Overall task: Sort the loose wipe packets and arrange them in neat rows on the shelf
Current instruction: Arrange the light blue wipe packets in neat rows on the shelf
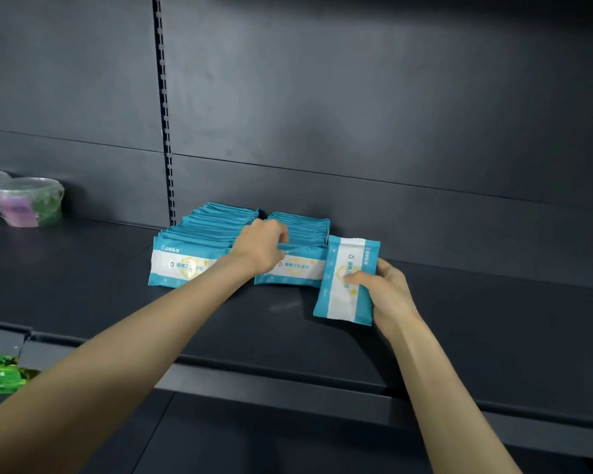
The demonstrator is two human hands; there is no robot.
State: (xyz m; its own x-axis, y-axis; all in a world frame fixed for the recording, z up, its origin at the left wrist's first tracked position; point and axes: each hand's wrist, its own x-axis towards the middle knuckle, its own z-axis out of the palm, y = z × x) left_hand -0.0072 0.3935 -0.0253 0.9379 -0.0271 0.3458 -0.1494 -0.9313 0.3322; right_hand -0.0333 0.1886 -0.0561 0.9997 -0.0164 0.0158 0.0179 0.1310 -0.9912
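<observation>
Right hand (387,292) gripping upended wipe packet (336,302) beside rows (216,227), left hand (261,248) curled over front packet (300,268)

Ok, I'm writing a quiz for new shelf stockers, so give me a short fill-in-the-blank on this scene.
1. The right hand holds ____ loose packet.
2. Shelved packets form ____ rows on the shelf.
3. The left hand touches the ____ row.
4. Clear tubs sit far ____ of the packets.
Missing: one; two; right; left.
</observation>
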